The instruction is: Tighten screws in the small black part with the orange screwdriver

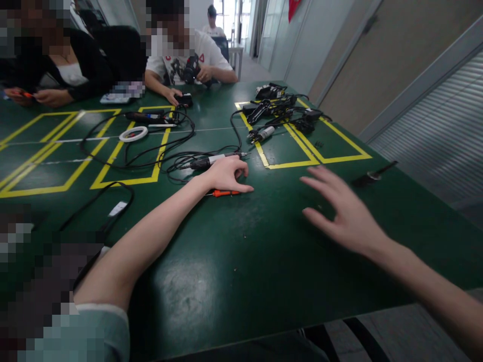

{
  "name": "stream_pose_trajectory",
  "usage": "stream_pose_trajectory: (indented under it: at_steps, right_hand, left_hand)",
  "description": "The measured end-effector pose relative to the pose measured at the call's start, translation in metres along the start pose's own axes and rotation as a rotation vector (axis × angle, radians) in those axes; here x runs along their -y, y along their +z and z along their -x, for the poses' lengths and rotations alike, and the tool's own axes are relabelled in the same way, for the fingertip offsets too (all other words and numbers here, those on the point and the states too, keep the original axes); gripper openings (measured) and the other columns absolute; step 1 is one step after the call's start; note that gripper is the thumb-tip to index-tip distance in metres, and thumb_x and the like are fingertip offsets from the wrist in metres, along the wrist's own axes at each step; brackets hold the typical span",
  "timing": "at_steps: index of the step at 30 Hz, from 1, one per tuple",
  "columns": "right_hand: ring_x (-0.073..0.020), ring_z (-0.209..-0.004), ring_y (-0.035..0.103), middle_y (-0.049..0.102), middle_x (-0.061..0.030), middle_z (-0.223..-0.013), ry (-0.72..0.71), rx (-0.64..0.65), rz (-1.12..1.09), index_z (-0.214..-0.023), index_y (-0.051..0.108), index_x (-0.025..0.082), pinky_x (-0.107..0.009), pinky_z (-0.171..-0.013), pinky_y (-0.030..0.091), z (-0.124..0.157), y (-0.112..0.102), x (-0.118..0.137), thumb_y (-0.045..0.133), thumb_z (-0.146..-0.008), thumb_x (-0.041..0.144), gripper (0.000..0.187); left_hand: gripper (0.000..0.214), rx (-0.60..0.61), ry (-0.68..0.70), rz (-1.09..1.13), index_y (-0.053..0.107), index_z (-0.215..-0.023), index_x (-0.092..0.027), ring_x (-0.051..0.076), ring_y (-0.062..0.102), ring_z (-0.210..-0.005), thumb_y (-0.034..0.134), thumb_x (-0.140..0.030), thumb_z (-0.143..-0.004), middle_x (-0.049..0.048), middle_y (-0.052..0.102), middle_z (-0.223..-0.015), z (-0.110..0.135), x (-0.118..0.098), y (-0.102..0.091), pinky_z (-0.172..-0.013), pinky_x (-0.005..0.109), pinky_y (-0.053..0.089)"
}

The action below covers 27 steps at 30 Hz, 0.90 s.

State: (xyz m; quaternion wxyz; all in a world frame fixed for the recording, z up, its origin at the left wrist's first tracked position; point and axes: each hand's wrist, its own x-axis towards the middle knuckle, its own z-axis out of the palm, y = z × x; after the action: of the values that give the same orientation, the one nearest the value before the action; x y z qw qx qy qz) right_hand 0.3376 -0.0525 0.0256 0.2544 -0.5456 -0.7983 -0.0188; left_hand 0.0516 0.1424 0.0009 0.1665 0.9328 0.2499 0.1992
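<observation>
- The orange screwdriver-like tool (pixel 225 193) lies on the green table (pixel 211 322), just under the thumb side of the left hand, its bright handle the most vivid thing near the hands
- That handle is slim and smooth-looking, with a small dark mark near its right end, and a thin shaft runs off to the left (partly lost beside the wrist, so its tip is hard to make out)
- The left hand (pixel 229 173) is loosely curved, thumb stretched out and fingers bent, with a gap between them; whether it touches the orange handle I cannot tell
- Just beyond that hand lies a pen-shaped tool (pixel 206 162), black at one end and silvery grey further along, with a narrow metal end pointing right and dark cable loops (pixel 177 163) beside it
- The right hand (pixel 335 211) is empty and open, fingers spread, slightly blurred over the table
- To its right lies a dark, slender object (pixel 372 176) with a pale band around it, too dim to identify
</observation>
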Motion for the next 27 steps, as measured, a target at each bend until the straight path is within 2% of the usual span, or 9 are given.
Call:
stream_pose_trajectory:
  at_steps: [2,5,7,9,13,16,20,23,27]
  right_hand:
    - [-0.0401,-0.161,0.038,0.045,-0.0159,-0.171,-0.219,0.211,-0.146,-0.157,0.052,0.024,-0.068,-0.128,0.039,-0.004,0.019,0.056,0.059,-0.102,0.054,0.063]
    - [-0.0373,-0.166,0.029,0.041,-0.0183,-0.173,-0.431,0.418,-0.329,-0.155,0.056,0.016,-0.06,-0.133,0.031,-0.007,0.046,0.123,0.062,-0.098,0.063,0.074]
    - [-0.0319,-0.166,0.03,0.041,-0.018,-0.173,-0.511,0.484,-0.373,-0.157,0.054,0.015,-0.053,-0.136,0.025,-0.01,0.062,0.148,0.053,-0.105,0.062,0.071]
    - [-0.0322,-0.165,0.032,0.04,-0.0177,-0.174,-0.52,0.502,-0.345,-0.159,0.053,0.016,-0.053,-0.136,0.026,-0.017,0.074,0.157,0.051,-0.108,0.056,0.064]
    - [-0.0353,-0.165,0.031,0.039,-0.0184,-0.174,-0.417,0.465,-0.215,-0.162,0.05,0.016,-0.059,-0.134,0.029,-0.037,0.088,0.146,0.048,-0.111,0.048,0.06]
    - [-0.036,-0.161,0.04,0.039,-0.0211,-0.173,-0.33,0.428,-0.141,-0.162,0.05,0.014,-0.061,-0.133,0.032,-0.048,0.092,0.125,0.05,-0.11,0.047,0.061]
    - [-0.0369,-0.161,0.04,0.043,-0.0231,-0.17,-0.267,0.361,-0.07,-0.162,0.049,0.008,-0.062,-0.131,0.036,-0.049,0.091,0.087,0.047,-0.11,0.05,0.066]
    - [-0.038,-0.161,0.038,0.041,-0.0259,-0.17,-0.181,0.308,-0.012,-0.159,0.052,0.004,-0.061,-0.132,0.036,-0.045,0.084,0.053,0.043,-0.11,0.049,0.066]
    - [-0.0374,-0.161,0.039,0.043,-0.0215,-0.17,-0.075,0.278,0.07,-0.16,0.052,0.011,-0.063,-0.13,0.038,-0.033,0.072,0.01,0.039,-0.11,0.053,0.067]
  left_hand:
    - [0.04,-0.005,-0.011,-0.006,0.072,-0.083,-0.019,0.019,0.06,-0.072,0.085,-0.056,-0.073,0.0004,0.066,-0.071,0.0,-0.001,-0.001,-0.065,0.028,0.04]
    - [0.035,-0.016,-0.026,-0.002,0.073,-0.082,-0.018,0.018,0.061,-0.07,0.085,-0.051,-0.074,0.0007,0.068,-0.072,0.0,-0.002,-0.002,-0.065,0.028,0.042]
    - [0.033,-0.013,-0.034,0.0,0.074,-0.082,-0.018,0.017,0.062,-0.069,0.085,-0.048,-0.074,0.0002,0.069,-0.072,0.0,-0.002,-0.003,-0.065,0.027,0.043]
    - [0.03,-0.01,-0.045,-0.016,0.075,-0.083,-0.018,0.017,0.063,-0.069,0.084,-0.046,-0.074,0.0003,0.07,-0.072,0.0,-0.002,-0.006,-0.065,0.027,0.043]
    - [0.02,-0.016,-0.088,-0.099,0.075,-0.081,-0.019,0.017,0.063,-0.068,0.079,-0.038,-0.077,0.0005,0.073,-0.074,-0.002,0.002,-0.014,-0.064,0.027,0.042]
    - [0.015,-0.019,-0.12,-0.096,0.075,-0.082,-0.019,0.016,0.064,-0.066,0.076,-0.033,-0.077,-0.0005,0.072,-0.071,-0.003,0.005,-0.02,-0.064,0.027,0.041]
    - [0.024,-0.011,-0.156,-0.015,0.075,-0.08,-0.019,0.016,0.064,-0.065,0.069,-0.041,-0.086,0.0004,0.072,-0.069,-0.006,0.002,-0.023,-0.062,0.026,0.041]
    - [0.034,0.016,-0.154,-0.055,0.074,-0.076,-0.018,0.016,0.062,-0.064,0.068,-0.049,-0.088,0.0021,0.072,-0.07,-0.007,-0.005,-0.027,-0.06,0.027,0.038]
    - [0.035,0.097,-0.11,-0.112,0.077,-0.08,-0.019,0.017,0.063,-0.07,0.071,-0.053,-0.084,0.0038,0.075,-0.08,-0.008,-0.012,-0.03,-0.061,0.027,0.038]
